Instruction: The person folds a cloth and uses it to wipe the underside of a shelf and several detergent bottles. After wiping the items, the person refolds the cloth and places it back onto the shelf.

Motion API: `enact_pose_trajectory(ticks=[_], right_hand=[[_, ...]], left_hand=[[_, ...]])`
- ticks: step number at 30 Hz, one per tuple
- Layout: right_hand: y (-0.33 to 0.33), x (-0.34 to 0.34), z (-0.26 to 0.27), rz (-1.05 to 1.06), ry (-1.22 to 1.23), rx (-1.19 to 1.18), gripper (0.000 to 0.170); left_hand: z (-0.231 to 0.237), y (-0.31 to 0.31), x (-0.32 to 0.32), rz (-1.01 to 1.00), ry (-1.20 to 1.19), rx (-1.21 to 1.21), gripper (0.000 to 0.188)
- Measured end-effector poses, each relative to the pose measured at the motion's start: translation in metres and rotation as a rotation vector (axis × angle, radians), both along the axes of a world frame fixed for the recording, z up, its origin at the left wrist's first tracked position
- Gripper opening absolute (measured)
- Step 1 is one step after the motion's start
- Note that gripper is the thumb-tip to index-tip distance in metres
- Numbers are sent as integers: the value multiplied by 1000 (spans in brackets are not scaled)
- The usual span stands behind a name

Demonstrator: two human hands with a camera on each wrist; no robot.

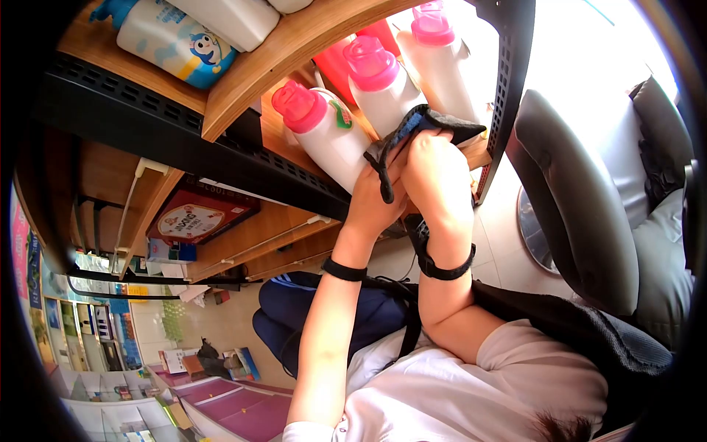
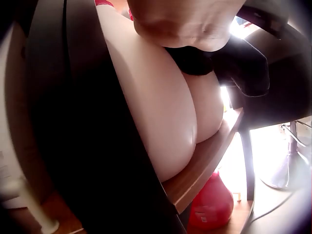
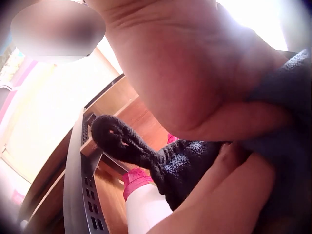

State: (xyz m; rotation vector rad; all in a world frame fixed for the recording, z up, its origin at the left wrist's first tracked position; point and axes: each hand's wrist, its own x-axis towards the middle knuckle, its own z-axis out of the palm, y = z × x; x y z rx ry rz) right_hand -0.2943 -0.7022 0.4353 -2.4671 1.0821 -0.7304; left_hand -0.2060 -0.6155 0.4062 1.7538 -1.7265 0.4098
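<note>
A dark grey-blue cloth [image 1: 401, 132] is bunched between my two hands, in front of the white bottles on the shelf. My right hand [image 1: 440, 173] grips it from the right, fingers mostly hidden in its folds. From the left, my left hand [image 1: 372, 202] holds the same cloth close beside the right one. In the right wrist view the cloth [image 3: 190, 161] looks fuzzy, and a loose end hangs out to the left. Nearest the hands stand a white bottle with a pink cap [image 1: 331, 144] and a second white bottle [image 1: 387, 99]; a third white bottle [image 1: 442, 66] is farther right.
A black perforated metal rail [image 1: 272, 162] edges the wooden shelf. White-and-blue bottles [image 1: 177, 48] lie in view on the neighbouring shelf, and a red box [image 1: 199, 214] sits lower down. A dark padded chair [image 1: 574, 206] stands to the right. Behind the bottles shows a red container [image 1: 335, 70].
</note>
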Motion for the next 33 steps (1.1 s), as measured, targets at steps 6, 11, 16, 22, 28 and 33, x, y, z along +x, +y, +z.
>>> enact_pose_trajectory(ticks=[6,11,16,22,28,33], right_hand=[[-3,19,-9,-69,-153,-19,20],[-5,18,-12,-33,-152,53,23],[-5,25,-17,-58,-153,20,24],[-10,32,-27,-60,-233,-36,25],[-14,40,-32,-45,-119,-5,33],[-14,35,-25,-30,-177,-231,20]], left_hand=[[2,-4,4,44,26,-31,58],[-4,-1,8,23,-48,-29,58],[-14,-2,12,33,-2,-30,59],[-16,-2,17,59,-47,-18,58],[-8,-2,24,3,-154,-7,50],[-5,-5,34,-18,-263,37,51]])
